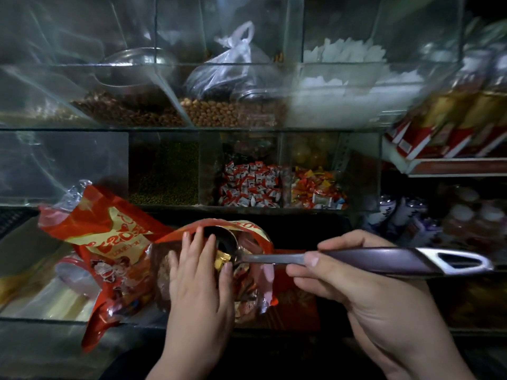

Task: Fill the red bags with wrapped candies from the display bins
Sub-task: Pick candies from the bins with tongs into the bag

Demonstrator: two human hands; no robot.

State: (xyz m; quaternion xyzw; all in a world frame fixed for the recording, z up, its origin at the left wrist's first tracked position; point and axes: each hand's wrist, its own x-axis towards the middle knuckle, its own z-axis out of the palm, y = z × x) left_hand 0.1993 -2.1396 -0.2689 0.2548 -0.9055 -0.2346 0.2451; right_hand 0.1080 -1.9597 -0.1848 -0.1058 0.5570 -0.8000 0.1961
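My right hand [354, 272] grips the dark handle of a metal ladle [384, 260]; its bowl [227, 242] sits inside the mouth of a red bag [258, 270], with a gold wrapped candy at the bowl's edge. My left hand [197, 272] holds that bag's opening, fingers over its near rim and thumb by the bowl. A second red bag [109, 237] with yellow lettering lies to the left. Wrapped candies fill two glass bins behind: red and white ones [249, 185] and orange and yellow ones [318, 187].
Upper glass bins hold nuts [219, 111], a metal scoop [131, 64], a tied plastic bag [227, 64] and white pieces [351, 75]. A bin of green beans [164, 174] stands left of the candies. Red and gold boxes [444, 127] sit on a shelf at right.
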